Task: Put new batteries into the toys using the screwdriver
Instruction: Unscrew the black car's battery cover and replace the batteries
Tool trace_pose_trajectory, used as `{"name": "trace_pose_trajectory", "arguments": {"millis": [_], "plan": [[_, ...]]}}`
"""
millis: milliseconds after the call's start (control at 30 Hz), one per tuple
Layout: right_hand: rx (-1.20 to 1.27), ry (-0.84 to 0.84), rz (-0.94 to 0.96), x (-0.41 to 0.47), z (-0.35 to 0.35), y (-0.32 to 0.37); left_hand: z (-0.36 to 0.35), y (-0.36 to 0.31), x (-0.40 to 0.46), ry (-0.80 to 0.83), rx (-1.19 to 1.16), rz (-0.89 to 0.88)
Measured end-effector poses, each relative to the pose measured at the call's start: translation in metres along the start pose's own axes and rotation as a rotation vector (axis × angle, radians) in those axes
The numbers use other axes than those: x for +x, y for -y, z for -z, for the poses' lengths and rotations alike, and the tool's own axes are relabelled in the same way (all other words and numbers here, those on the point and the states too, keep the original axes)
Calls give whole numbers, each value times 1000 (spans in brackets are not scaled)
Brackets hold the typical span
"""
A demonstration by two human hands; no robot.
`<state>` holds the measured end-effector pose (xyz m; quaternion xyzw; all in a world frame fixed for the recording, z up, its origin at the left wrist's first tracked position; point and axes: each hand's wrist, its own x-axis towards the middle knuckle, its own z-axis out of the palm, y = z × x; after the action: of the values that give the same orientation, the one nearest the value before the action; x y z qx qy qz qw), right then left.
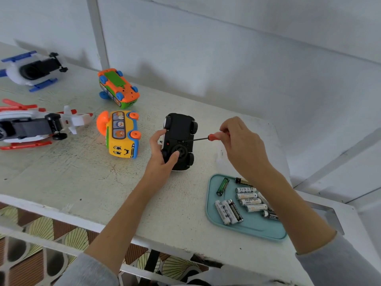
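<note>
- Since the black toy car [179, 141] is flipped belly-up on the counter [82, 172], with the screwdriver [203, 138] tip sitting on a spot on its underside, I'd say we're at the screw stage on this one. Can't tell if it's going out or back in.
- Left hand [162, 153] grips the car from the side, thumb pressed on the underside, fingers wrapped around the edge.
- Right hand [240, 139] pinches the screwdriver's red handle with curled fingers, shaft pointing left at the car.
- Batteries [245, 201] are lying loose in the teal tray [257, 230] just beside the car, near the front edge. No idea which are fresh.
- Other toys sit further left: a yellow bus [122, 134], an orange and green bus [118, 87], a red helicopter [37, 123] and a blue helicopter [33, 68]. All on their sides or upside down, so whether they're done or waiting is anyone's guess.
</note>
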<state>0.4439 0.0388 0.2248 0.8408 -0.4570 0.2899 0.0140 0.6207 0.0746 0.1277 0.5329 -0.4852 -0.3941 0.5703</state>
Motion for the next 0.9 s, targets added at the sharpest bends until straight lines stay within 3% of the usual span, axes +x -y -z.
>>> {"name": "trace_pose_trajectory", "arguments": {"millis": [133, 233, 333, 467, 533, 700, 833, 900], "plan": [[131, -12, 180, -4, -3, -3, 0, -1, 0, -3, 11, -1], [60, -27, 70, 0, 1, 2, 0, -1, 0, -5, 22, 4], [-100, 86, -83, 3, 3, 1, -1, 0, 1, -11, 26, 3], [104, 7, 134, -2, 0, 1, 0, -1, 0, -8, 22, 1], [91, -6, 194, -4, -1, 1, -1, -2, 0, -9, 25, -1], [-73, 80, -54, -5, 3, 3, -1, -1, 0, -15, 22, -4], [108, 1, 188, -6, -1, 7, -1, -1, 0, -15, 32, -5], [101, 5, 188, -6, -1, 11, -1, -1, 0, -18, 37, -5]]}}
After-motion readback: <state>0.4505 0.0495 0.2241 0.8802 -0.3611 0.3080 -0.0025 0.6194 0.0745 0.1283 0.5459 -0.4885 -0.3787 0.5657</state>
